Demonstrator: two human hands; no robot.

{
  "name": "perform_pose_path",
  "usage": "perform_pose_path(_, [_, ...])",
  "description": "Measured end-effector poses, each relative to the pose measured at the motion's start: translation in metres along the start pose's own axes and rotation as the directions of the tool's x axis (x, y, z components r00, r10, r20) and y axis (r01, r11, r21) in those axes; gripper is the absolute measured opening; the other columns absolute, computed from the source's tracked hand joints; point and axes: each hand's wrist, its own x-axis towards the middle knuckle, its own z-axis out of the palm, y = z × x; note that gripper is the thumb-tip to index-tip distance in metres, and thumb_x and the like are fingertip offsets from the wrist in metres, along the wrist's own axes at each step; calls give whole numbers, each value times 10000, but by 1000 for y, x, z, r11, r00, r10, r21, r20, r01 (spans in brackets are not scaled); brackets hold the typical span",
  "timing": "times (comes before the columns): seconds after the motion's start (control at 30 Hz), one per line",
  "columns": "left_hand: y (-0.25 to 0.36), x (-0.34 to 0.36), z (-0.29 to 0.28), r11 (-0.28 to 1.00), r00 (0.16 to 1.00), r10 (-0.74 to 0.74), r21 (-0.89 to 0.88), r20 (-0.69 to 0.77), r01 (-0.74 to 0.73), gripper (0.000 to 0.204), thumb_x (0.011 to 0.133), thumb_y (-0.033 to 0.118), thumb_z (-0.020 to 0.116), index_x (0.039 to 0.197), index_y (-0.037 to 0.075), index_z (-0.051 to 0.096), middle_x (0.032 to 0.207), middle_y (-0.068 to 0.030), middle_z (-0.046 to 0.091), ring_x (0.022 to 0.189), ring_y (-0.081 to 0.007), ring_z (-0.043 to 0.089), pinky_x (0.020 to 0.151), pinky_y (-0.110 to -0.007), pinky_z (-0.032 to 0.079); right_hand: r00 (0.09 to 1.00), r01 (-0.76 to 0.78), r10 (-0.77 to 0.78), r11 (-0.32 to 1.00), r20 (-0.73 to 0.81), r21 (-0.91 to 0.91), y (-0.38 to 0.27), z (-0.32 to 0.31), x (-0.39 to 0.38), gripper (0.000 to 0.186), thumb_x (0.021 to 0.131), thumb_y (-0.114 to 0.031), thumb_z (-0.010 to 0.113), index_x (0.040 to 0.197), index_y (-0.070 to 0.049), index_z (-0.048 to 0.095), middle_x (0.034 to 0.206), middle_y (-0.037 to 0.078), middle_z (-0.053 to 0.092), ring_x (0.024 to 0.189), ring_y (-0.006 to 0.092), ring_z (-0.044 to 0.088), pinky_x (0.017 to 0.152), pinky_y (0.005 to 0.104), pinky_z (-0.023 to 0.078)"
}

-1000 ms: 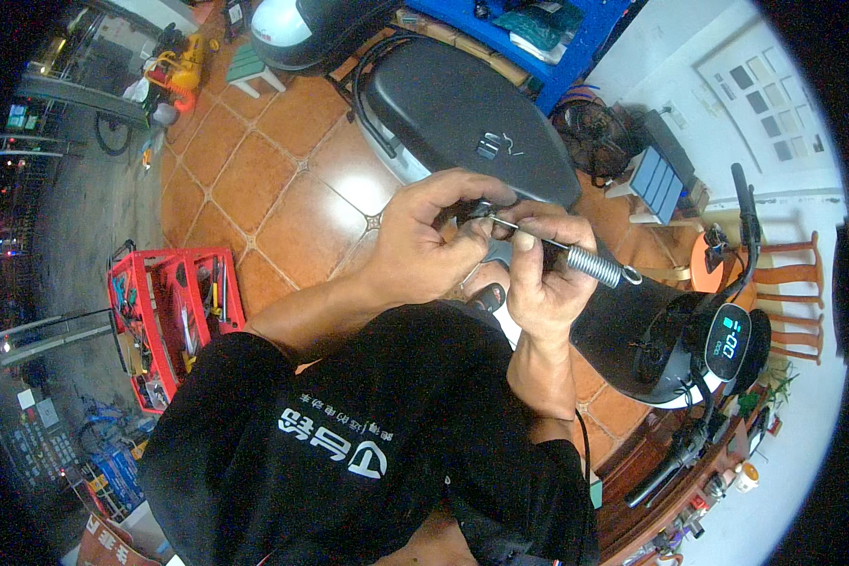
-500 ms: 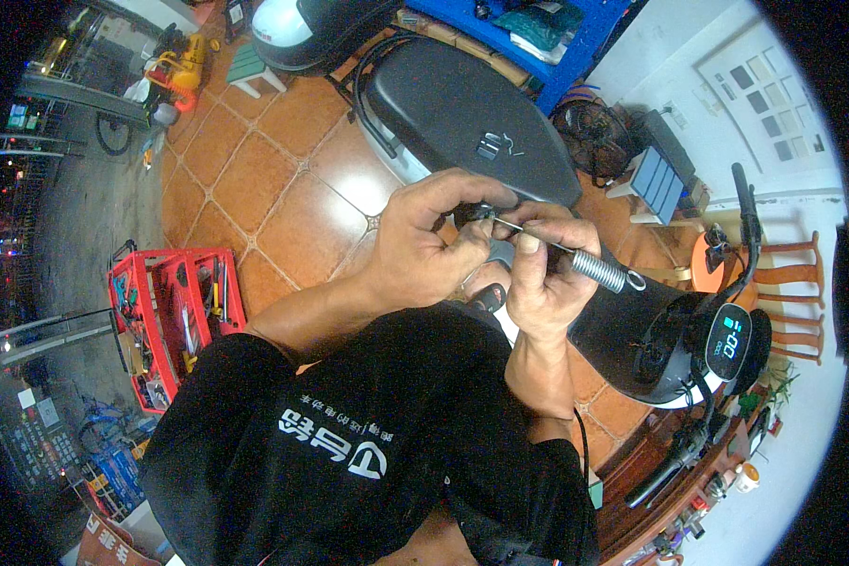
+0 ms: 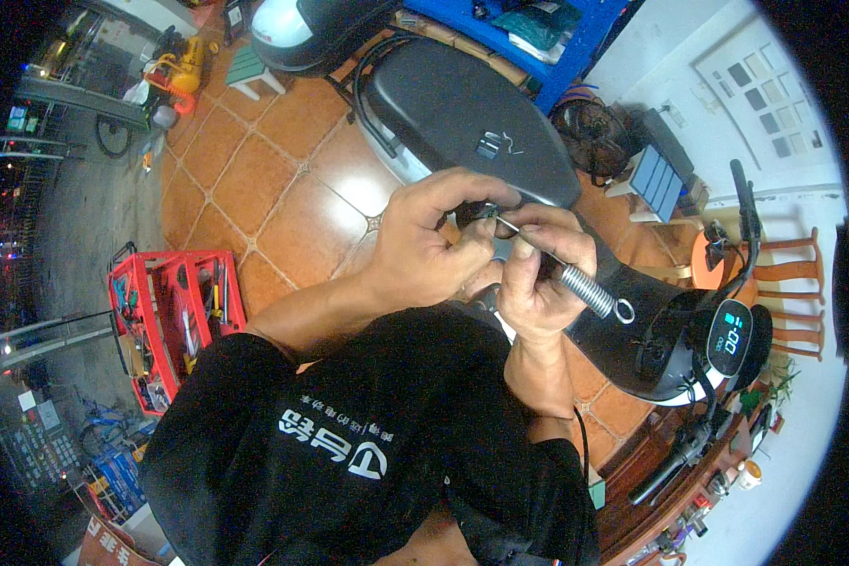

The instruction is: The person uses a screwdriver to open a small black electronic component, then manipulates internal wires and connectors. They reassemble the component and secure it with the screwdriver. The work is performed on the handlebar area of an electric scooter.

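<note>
My left hand point(image 3: 429, 241) is closed, with its thumb and fingers pinching a small black part point(image 3: 470, 213) mostly covered by the fingers. My right hand point(image 3: 544, 274) grips a thin metal rod with a silver coil spring point(image 3: 588, 291) and a ring at its end. The rod points toward the black part, and its tip reaches the left fingertips; whether it enters the part I cannot make out. Both hands are close together in front of my chest, above an electric scooter point(image 3: 462, 104). On its black seat lie a small dark piece and a thin bent wire point(image 3: 512, 143).
A red tool cart point(image 3: 174, 259) with hand tools stands on the tiled floor point(image 3: 274, 222) at left. The scooter's lit display point(image 3: 727, 340) and handlebar are at right, near wooden chairs point(image 3: 790, 283). A blue workbench point(image 3: 575, 57) and a fan point(image 3: 591, 137) are at the far side.
The spring and ring end have tilted lower and slightly to the left as my right hand turned. My left hand has barely moved.
</note>
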Motion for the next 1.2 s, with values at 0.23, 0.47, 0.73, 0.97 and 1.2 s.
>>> perform_pose_path(0.23, [8, -4, 2, 979, 987, -161, -133, -26, 156, 293, 724, -22, 561, 1008, -13, 632, 895, -107, 666, 809, -142, 635, 699, -269, 500, 999, 8, -8, 1000, 32, -15, 2, -3, 1, 104, 860, -64, 623, 913, -46, 536, 850, 147, 661, 729, 211, 650, 647, 300, 525])
perform_pose_path(0.47, [8, -3, 1, 974, 983, -184, -129, 13, 185, 300, 742, -15, 555, 1033, -18, 624, 908, -88, 654, 838, -127, 612, 733, -264, 491, 1000, 3, -3, 1000, 0, 9, 1, -1, 0, 100, 856, -62, 626, 908, -35, 544, 861, 149, 664, 732, 212, 654, 648, 294, 524])
perform_pose_path(0.73, [8, -4, 2, 952, 961, -272, -132, 58, 277, 313, 761, -5, 546, 1066, -17, 618, 972, -72, 633, 893, -145, 596, 800, -284, 481, 1000, -16, 16, 1000, -1, -3, 0, -3, 0, 94, 857, -51, 619, 901, -35, 538, 842, 153, 664, 722, 215, 649, 639, 295, 522])
perform_pose_path(0.97, [7, -5, 5, 947, 968, -246, -203, 37, 249, 313, 751, -20, 543, 1056, -18, 617, 932, -72, 642, 853, -122, 594, 758, -263, 480, 1000, -6, 6, 1000, -7, -22, -1, -2, -1, 90, 848, -29, 610, 897, -34, 535, 837, 156, 663, 717, 220, 648, 636, 296, 520])
perform_pose_path(1.2, [8, -5, 4, 954, 971, -238, -184, 9, 236, 305, 738, -19, 542, 1033, -26, 618, 883, -78, 652, 809, -102, 598, 707, -246, 485, 1000, 15, -16, 999, -1, -29, 2, -1, -3, 95, 851, -42, 612, 906, -32, 534, 843, 156, 663, 718, 214, 648, 641, 295, 520])
